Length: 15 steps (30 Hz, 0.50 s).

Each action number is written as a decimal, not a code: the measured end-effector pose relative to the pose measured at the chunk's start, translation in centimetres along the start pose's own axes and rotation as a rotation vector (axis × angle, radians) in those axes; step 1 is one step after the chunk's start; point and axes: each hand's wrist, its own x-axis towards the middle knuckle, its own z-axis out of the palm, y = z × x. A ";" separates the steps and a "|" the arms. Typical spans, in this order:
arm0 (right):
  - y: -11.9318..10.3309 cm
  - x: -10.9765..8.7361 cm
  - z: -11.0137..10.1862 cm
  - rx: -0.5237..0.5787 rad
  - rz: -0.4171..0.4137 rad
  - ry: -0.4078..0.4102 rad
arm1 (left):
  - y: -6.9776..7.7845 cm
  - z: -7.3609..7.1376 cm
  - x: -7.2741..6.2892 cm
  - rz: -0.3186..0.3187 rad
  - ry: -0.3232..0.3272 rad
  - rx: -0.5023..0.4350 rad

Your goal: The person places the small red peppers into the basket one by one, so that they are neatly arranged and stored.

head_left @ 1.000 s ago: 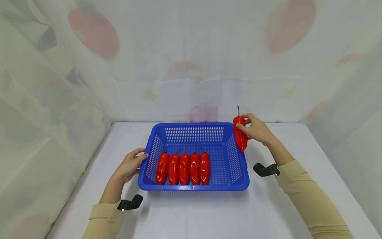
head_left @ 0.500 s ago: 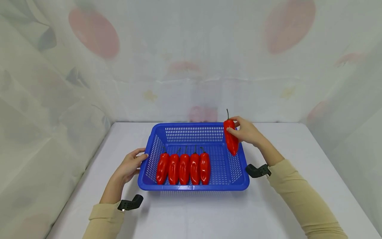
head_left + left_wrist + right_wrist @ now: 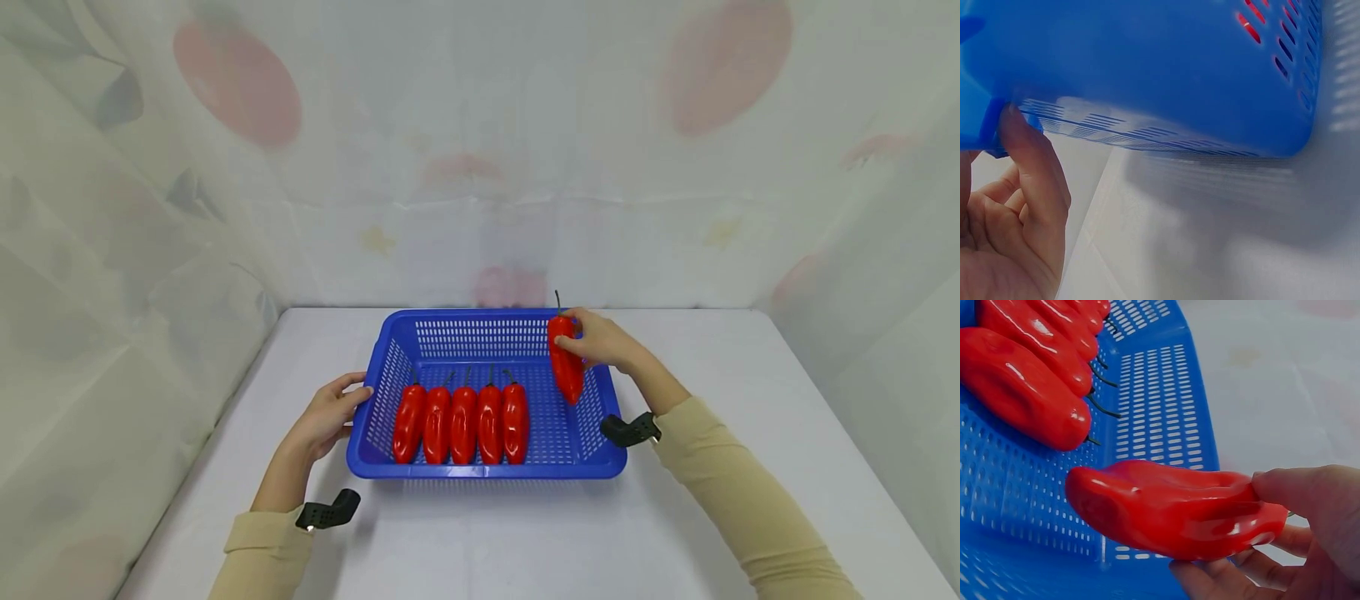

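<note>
A blue perforated plastic basket [image 3: 487, 471] stands on the table. Several red chili peppers lie side by side in its left part, stems pointing away; the rightmost of them is one pepper [image 3: 515, 423]. Near the stem end, my right hand [image 3: 603, 340] pinches another red chili pepper [image 3: 566, 367] between thumb and fingers. That pepper hangs tilted over the right part of the basket, stem up, as the right wrist view also shows [image 3: 1172, 509]. My left hand [image 3: 327, 414] grips the basket's left rim, thumb on top; in the left wrist view its fingers [image 3: 1038, 169] reach the rim's underside.
The white table [image 3: 480, 542] extends in front of the basket and to both sides. A pale patterned curtain [image 3: 480, 167] hangs behind and along both sides. Black wrist cameras sit on the left wrist [image 3: 328, 510] and the right wrist [image 3: 630, 429].
My right hand has carried the pepper leftward and down, from above the basket's right rim to over its inside. The left hand, basket and lying peppers have stayed in place.
</note>
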 end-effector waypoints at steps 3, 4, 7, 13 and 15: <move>0.0 0.1 0.3 0.003 0.008 -0.031 | 0.6 0.2 -0.5 -0.001 -0.006 -0.004; 0.0 0.2 0.4 0.007 0.012 -0.039 | 0.9 0.2 -0.7 -0.001 -0.008 -0.004; -0.2 0.3 0.8 0.029 0.018 -0.057 | 0.9 0.2 -0.7 -0.003 -0.011 -0.005; -0.4 1.0 1.7 0.052 0.049 -0.090 | 0.0 0.0 -0.1 0.007 0.004 0.006; -0.5 1.2 2.0 0.043 0.074 -0.094 | -0.1 0.0 0.0 0.007 0.003 0.013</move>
